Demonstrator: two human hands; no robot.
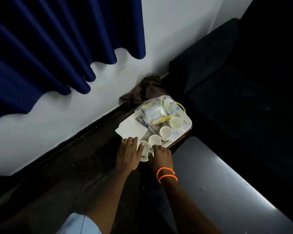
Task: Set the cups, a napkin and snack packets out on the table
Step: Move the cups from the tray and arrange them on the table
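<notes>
A white tray sits low by the wall. On it stand several white cups: the nearest cup on a saucer, then a second cup, a third cup and a fourth cup. A white napkin lies on the tray's left part. Snack packets in a clear bag fill the far end. My left hand reaches over the near edge with fingers fairly straight, thumb against the nearest cup's rim. My right hand curls its fingers round that cup's right side.
A grey table top lies at the lower right. Beyond it, a dark sofa fills the right side. A brown cloth is bunched against the white wall behind the tray. Blue curtains hang at the upper left.
</notes>
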